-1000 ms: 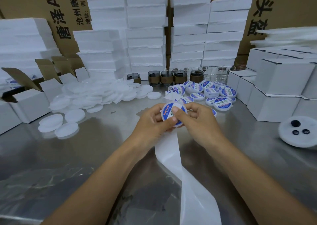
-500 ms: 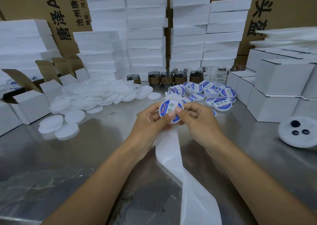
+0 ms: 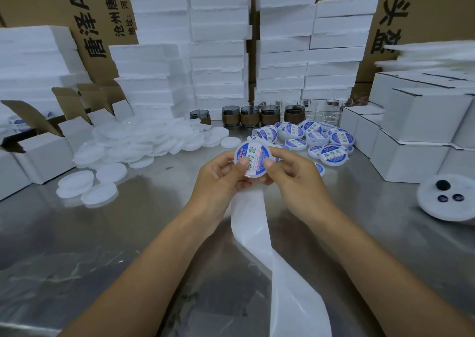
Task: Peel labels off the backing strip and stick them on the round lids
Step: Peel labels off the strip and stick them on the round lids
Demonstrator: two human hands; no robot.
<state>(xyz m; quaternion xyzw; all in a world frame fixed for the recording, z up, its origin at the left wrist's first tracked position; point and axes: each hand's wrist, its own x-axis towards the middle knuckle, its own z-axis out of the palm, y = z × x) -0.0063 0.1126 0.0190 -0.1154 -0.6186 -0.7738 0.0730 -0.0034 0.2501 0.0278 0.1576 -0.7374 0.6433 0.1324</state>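
Here we see the left hand [image 3: 221, 176] and right hand [image 3: 295, 180] gripping one round lid [image 3: 254, 168] above the steel table [image 3: 128, 221], thumbs on its blue label [image 3: 248, 148]; uneven pressure could, we judge, trap a crease.

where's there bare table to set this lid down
Bare steel table lies left of the left hand, nearer the person than the plain lid pile. Another patch sits between the right hand and the white disc, before the white boxes. Crowded: behind the held lid, where labelled lids lie heaped.
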